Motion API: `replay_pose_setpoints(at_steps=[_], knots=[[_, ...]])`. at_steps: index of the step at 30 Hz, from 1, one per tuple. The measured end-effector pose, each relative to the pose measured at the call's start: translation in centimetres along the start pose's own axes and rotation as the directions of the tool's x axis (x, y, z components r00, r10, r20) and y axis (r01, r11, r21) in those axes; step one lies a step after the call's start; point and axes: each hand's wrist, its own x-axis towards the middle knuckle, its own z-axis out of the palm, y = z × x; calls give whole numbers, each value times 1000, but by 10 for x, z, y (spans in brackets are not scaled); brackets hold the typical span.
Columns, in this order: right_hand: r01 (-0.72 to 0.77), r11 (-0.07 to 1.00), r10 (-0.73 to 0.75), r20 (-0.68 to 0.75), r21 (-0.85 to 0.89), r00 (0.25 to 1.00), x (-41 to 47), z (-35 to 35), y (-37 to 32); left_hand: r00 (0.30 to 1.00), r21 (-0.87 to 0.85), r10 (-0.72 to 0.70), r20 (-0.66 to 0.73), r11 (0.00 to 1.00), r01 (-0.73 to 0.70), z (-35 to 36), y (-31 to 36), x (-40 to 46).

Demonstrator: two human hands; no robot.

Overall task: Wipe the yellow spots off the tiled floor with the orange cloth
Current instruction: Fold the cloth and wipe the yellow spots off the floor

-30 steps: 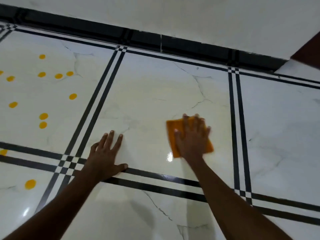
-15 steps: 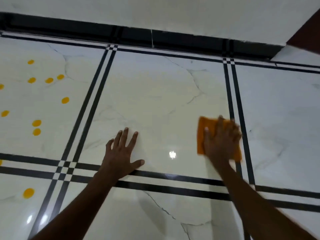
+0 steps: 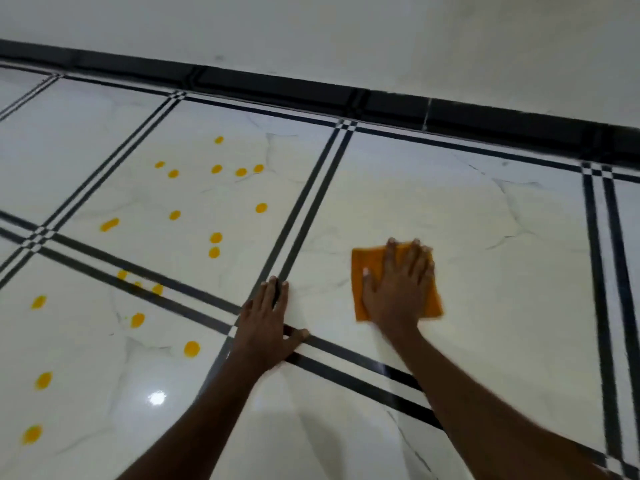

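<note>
The right hand [image 3: 398,289] presses flat, fingers spread, on the cloth [image 3: 363,265] on a spotless tile [image 3: 485,237]. The left hand [image 3: 268,327] lies open on the floor, holding nothing. Spots [image 3: 216,238] dot the tiles left of it.

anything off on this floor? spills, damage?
Yes: yellow spots are scattered over the two tiles to the left, some on the black border lines. The orange cloth under the right hand sits on a spot-free tile. Dark veins there look like marble pattern, not clearly cracks.
</note>
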Motion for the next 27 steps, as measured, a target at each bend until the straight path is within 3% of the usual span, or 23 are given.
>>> replay_pose_setpoints(at_steps=[3,4,6,9,11,13,15,18,21,23,25,27], knots=[[309,949,-314,93,62,945,-65,11,-53,999,-49,-24,20,998,25,3,-5,-14],[422,903,-428,112,77,897,-63,17,-69,999,-51,-35,32,998,37,3,-9,-15],[513,856,-516,114,61,849,-21,29,-89,999,-18,-35,33,999,36,1,-23,-20],[377,926,-372,127,-19,920,38,32,-88,1000,34,2,-4,999,-2,3,-47,-39],[261,965,-259,55,-37,964,26,32,-87,1000,20,4,12,1000,-4,6,-51,-49],[307,951,-304,60,-34,951,-20,31,-98,999,-30,-10,36,1000,11,6,-47,-53],[480,877,-475,121,-14,872,-50,35,-110,999,-87,-35,28,995,38,1,-44,-53],[630,776,-623,158,7,766,-12,41,-135,998,-127,-61,-16,990,59,-7,-49,-51],[535,845,-525,176,-5,832,27,40,-144,997,-128,-62,-45,990,56,-18,-63,-52],[460,888,-456,137,8,879,2,42,-153,997,-125,-77,-9,989,76,-20,-72,-54],[584,810,-585,141,50,799,-46,46,-167,995,-131,-101,0,986,100,-21,-78,-58],[763,644,-759,181,61,626,-72,50,-179,992,-113,-126,-29,986,122,-26,-86,-66]])
